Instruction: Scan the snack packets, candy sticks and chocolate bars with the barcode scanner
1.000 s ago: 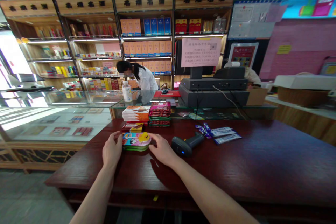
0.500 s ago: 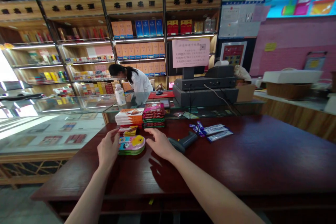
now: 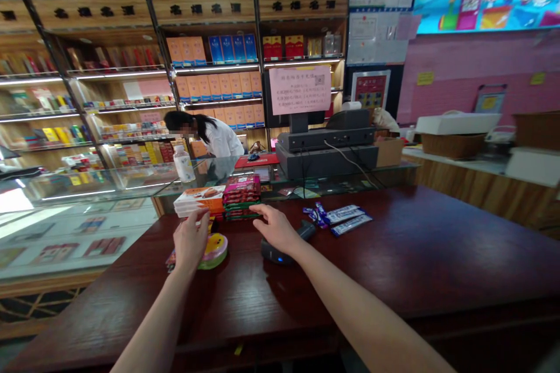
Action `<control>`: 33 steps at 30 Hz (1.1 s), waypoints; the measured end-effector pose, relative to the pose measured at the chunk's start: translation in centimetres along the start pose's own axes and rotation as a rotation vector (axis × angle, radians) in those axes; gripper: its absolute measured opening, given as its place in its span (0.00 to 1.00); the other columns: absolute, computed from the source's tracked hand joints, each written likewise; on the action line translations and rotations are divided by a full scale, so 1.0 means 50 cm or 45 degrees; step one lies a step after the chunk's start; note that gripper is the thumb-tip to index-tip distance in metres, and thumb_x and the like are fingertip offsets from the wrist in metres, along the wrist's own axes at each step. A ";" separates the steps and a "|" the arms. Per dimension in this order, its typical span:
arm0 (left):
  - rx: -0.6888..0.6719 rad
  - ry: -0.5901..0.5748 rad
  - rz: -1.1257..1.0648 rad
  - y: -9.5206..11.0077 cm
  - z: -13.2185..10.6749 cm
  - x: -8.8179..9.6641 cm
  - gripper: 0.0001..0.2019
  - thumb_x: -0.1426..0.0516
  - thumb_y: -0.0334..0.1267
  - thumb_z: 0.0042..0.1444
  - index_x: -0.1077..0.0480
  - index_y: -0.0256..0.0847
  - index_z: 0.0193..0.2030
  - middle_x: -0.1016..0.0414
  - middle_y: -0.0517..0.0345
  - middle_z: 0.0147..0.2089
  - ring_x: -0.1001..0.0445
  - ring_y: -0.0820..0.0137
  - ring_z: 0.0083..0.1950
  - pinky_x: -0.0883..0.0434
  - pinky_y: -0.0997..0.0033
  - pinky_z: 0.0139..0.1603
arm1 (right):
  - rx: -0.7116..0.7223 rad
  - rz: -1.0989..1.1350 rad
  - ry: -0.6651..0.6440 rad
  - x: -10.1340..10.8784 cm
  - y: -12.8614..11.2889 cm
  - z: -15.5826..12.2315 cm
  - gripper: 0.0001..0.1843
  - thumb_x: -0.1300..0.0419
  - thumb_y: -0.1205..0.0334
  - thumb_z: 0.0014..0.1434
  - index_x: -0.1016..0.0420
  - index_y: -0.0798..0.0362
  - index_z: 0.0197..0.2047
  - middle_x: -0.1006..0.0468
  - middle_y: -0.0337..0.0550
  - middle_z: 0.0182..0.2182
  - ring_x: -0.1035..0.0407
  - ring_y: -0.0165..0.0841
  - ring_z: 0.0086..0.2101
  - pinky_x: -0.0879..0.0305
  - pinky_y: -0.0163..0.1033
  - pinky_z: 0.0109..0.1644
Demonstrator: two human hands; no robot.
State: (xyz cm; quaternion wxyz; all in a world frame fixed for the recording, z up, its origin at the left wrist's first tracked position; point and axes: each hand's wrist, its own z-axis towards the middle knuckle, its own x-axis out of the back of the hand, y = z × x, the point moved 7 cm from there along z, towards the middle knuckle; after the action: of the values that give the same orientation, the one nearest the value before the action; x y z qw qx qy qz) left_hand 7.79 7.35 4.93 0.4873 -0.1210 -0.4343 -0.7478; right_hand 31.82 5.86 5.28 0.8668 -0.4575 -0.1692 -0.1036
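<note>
My left hand (image 3: 191,240), fingers loosely bent and apart, reaches over the left part of a short stack of yellow, pink and green duck-shaped packs (image 3: 214,250). Whether it touches them is hidden. My right hand (image 3: 276,228) hovers open beside the dark barcode scanner (image 3: 280,255), partly covering it, with nothing in the fingers. Just beyond the hands stand a pile of red and green snack packets (image 3: 242,191) and some white and orange boxes (image 3: 201,201). To the right lie small purple-wrapped sweets (image 3: 315,214) and blue-and-white bar packets (image 3: 350,220).
All this lies on a dark red wooden table (image 3: 376,280). Behind it is a glass counter with a white bottle (image 3: 184,164) and a cash register (image 3: 326,143). A person in white (image 3: 225,139) bends behind the counter, before shelves of boxes.
The view has turned right, so things sit further left. My left hand has come over the duck-shaped packs, covering more of them. My right hand has moved right, away from them.
</note>
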 end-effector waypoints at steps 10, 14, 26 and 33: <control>-0.152 -0.081 -0.110 0.118 0.002 -0.076 0.19 0.52 0.48 0.63 0.25 0.44 0.50 0.18 0.51 0.45 0.21 0.58 0.49 0.30 0.61 0.52 | -0.076 -0.016 0.109 0.094 0.106 -0.001 0.21 0.42 0.71 0.57 0.24 0.51 0.54 0.21 0.46 0.53 0.27 0.37 0.55 0.35 0.49 0.64; -0.248 -0.161 -0.228 0.165 0.001 -0.117 0.18 0.51 0.48 0.63 0.25 0.44 0.49 0.18 0.52 0.46 0.21 0.59 0.48 0.30 0.62 0.52 | -0.120 -0.065 0.160 0.136 0.158 -0.002 0.21 0.42 0.70 0.57 0.24 0.51 0.54 0.20 0.46 0.52 0.26 0.37 0.54 0.34 0.49 0.63; -0.222 -0.435 -0.499 0.232 -0.003 -0.225 0.15 0.49 0.48 0.60 0.25 0.46 0.45 0.17 0.60 0.43 0.20 0.66 0.43 0.28 0.69 0.47 | -0.263 -0.186 0.300 0.272 0.271 -0.002 0.21 0.43 0.70 0.56 0.22 0.52 0.52 0.19 0.46 0.50 0.25 0.36 0.52 0.33 0.47 0.61; -0.172 -0.552 -0.717 0.238 -0.008 -0.286 0.17 0.48 0.51 0.59 0.24 0.45 0.45 0.17 0.58 0.45 0.21 0.64 0.50 0.29 0.67 0.54 | -0.336 -0.216 0.342 0.344 0.322 -0.007 0.20 0.44 0.70 0.55 0.22 0.53 0.50 0.18 0.48 0.49 0.24 0.37 0.50 0.33 0.50 0.62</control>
State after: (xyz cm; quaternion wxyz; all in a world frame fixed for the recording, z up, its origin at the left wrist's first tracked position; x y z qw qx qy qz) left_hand 24.89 14.22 2.39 0.1497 -0.1844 -0.4936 -0.8366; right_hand 53.13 14.16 -0.44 0.8022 -0.5335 -0.0750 -0.2575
